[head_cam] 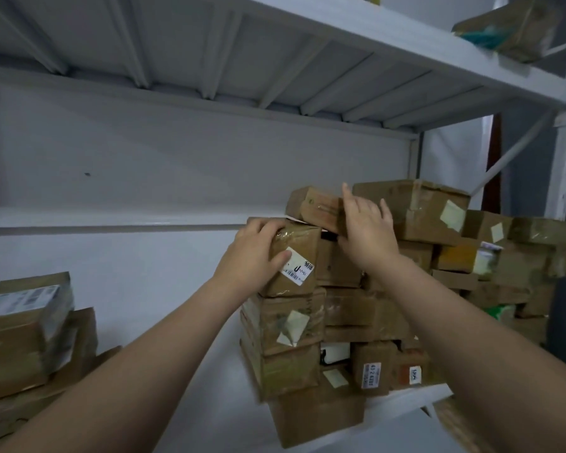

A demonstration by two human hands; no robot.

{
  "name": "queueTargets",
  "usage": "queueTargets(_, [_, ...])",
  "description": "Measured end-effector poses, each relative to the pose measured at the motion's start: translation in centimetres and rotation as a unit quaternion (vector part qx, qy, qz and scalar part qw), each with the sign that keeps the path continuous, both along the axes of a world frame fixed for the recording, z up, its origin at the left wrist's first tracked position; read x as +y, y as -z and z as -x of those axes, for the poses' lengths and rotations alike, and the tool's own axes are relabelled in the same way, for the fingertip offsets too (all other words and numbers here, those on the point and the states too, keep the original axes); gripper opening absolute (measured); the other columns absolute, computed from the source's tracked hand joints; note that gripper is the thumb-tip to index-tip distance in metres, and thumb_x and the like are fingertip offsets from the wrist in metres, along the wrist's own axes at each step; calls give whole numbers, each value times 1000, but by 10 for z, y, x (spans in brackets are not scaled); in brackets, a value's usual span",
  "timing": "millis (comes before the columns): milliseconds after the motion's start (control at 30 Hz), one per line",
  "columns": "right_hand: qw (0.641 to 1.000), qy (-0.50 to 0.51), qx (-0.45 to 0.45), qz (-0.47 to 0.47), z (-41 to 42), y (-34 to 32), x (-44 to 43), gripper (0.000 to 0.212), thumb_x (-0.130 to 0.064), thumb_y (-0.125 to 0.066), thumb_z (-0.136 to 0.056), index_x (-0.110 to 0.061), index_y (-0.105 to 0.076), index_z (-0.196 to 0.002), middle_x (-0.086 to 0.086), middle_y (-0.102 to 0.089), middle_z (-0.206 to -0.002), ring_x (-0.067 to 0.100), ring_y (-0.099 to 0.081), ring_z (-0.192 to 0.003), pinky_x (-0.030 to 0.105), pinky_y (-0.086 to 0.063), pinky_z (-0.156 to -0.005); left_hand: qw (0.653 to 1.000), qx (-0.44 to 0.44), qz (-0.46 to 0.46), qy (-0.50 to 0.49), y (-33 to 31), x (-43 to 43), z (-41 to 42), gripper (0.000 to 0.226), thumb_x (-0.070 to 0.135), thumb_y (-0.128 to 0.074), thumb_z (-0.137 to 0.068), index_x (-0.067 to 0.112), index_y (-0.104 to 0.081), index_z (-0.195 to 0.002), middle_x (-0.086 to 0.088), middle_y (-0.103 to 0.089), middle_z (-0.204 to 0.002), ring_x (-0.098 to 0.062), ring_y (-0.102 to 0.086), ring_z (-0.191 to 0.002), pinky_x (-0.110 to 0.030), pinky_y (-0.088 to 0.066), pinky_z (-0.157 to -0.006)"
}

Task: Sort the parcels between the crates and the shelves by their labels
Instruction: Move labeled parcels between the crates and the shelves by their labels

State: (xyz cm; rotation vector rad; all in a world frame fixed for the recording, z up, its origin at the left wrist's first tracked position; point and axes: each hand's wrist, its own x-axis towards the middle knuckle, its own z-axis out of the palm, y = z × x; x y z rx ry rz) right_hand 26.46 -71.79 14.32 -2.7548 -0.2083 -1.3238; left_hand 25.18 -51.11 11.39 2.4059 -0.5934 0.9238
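Gripping a brown taped cardboard parcel with a white barcode label [293,259], which sits atop a stack of brown cardboard parcels [291,322] on the white metal shelf [223,413].
Left hand [255,256] reaches up, fingers curled over the parcel's top, thumb beside the label; right hand [366,230], fingers straight, lies flat against a smaller tilted brown cardboard box [317,206] just beside it; both forearms stretch upward.

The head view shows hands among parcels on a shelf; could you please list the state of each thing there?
brown taped cardboard parcel with white barcode label: upright atop a stack, gripped.
small brown cardboard box: tilted, lying on the pile.
left hand: fingers curled over the labelled parcel's top, thumb on its front.
right hand: fingers straight, pressed against the small box's end.
white metal shelf: bearing stacked parcels.
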Motion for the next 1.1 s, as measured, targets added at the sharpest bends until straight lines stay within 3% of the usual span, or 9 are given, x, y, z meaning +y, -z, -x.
queueTargets(67, [999, -27, -37, 9, -2, -1, -7, 79, -18, -64, -83, -14, -22, -149, 6, -40, -143, 24, -33, -133, 40, -19, -112, 1000, -6, 9, 6, 2, 0, -1, 48, 35, -61, -88, 28, -46, -133, -1, -44, -133, -23, -42, -122, -41, -40, -101])
queueTargets(167, [988, -76, -132, -5, 3, 3, -12, 69, -11, -69, -76, -15, -41, -139, 7, -46, -138, 26, -38, -126, 41, -23, -108, 1000, -10, 26, 9, -1, -1, 1, 39, 40, -51, -93, 29, -51, -130, -1, -49, -131, -24, -44, -121, -42, -39, -101])
queueTargets(333, [952, -139, -272, 11, 17, 8, -6, 73, 0, -74, -68, -18, -44, -131, 11, -54, -129, 26, -36, -120, 53, -32, -100, 995, -3, 93, 30, -21, -8, 17, 66, 61, -17, -89, 16, -58, -116, -4, -60, -121, -26, -48, -121, -44, -33, -105])
queueTargets(433, [925, -166, -340, 46, 25, 11, 2, 72, -3, -76, -68, -21, -42, -129, 8, -50, -129, 27, -39, -117, 52, -35, -97, 944, 63, 295, 132, -40, -10, 38, 92, 77, -32, -73, 19, -34, -144, 1, -52, -138, -15, -51, -125, -39, -42, -104])
queueTargets(533, [901, -197, -380, 71, 37, 16, 20, 58, -8, -65, -78, -23, -42, -128, 6, -38, -128, 27, -39, -117, 48, -32, -101, 870, 115, 418, 235, -48, -2, 52, 93, 64, -63, -68, 30, -22, -145, 4, -66, -116, -9, -68, -96, -24, -56, -72])
queueTargets(667, [909, -279, -303, 64, 57, 25, 49, 50, -20, -57, -80, -21, -44, -128, 10, -35, -133, 30, -37, -122, 47, -29, -105, 827, 69, 498, 253, -31, 29, 64, 76, 29, -73, -81, 31, -29, -142, -1, -69, -110, -17, -70, -93, -26, -56, -68])
queueTargets(800, [900, -405, -148, -57, 73, 43, 81, 50, -28, -54, -85, -20, -43, -134, 8, -30, -144, 22, -37, -128, 40, -42, -99, 859, 5, 475, 190, -1, 77, 84, 67, 22, -76, -76, 46, -44, -130, -6, -61, -116, -18, -67, -99, -25, -55, -70])
queueTargets(1000, [878, -430, -43, -205, 82, 42, 119, 65, -53, -55, -86, -33, -31, -144, -2, -22, -152, 1, -23, -133, 17, -22, -104, 941, 19, 322, 107, 18, 152, 126, 51, 18, -75, -67, 41, -53, -107, 8, -62, -110, -7, -65, -95, -26, -57, -72])
queueTargets(1100, [838, -479, 82, -250, 86, 41, 137, 56, -57, -60, -78, -49, -40, -130, -10, -47, -136, -2, -47, -120, 16, -37, -95, 965, 49, 227, 118, 13, 173, 143, 49, 18, -74, -63, 34, -54, -105, 7, -64, -106, -3, -63, -92, -18, -51, -72])
